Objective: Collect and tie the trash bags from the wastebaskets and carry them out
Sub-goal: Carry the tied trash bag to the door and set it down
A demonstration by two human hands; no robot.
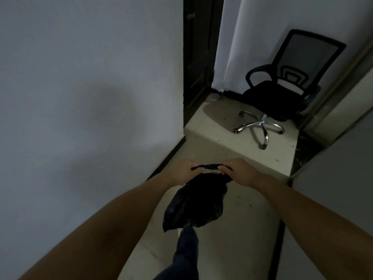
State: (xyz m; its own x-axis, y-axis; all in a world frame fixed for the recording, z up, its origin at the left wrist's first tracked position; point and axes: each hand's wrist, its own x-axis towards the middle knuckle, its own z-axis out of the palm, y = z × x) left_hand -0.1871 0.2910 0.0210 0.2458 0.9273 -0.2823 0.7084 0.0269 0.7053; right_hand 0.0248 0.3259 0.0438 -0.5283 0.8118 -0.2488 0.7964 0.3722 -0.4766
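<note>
Black trash bag point(194, 207) hangs well short of the office chair point(282, 87). Left hand point(184, 171) and right hand point(239, 170) each pinch a twisted tie-end, seemingly mid-knot. Risk: thin plastic tearing if overpulled.

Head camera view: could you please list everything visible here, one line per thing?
trash bag: one, black, hanging between the two hands above the floor, its top pulled into a strip between them.
office chair: one, black mesh back and seat on a chrome star base, standing ahead on the right by the far wall.
door frame: one, dark, ahead at the end of the left wall.
walls: pale grey, on the left and right of the passage.
floor: light-coloured tile with dark skirting.
leg: one, in dark trousers, below the bag.
left hand: grips the strip's left end.
right hand: grips the strip's right end.
</note>
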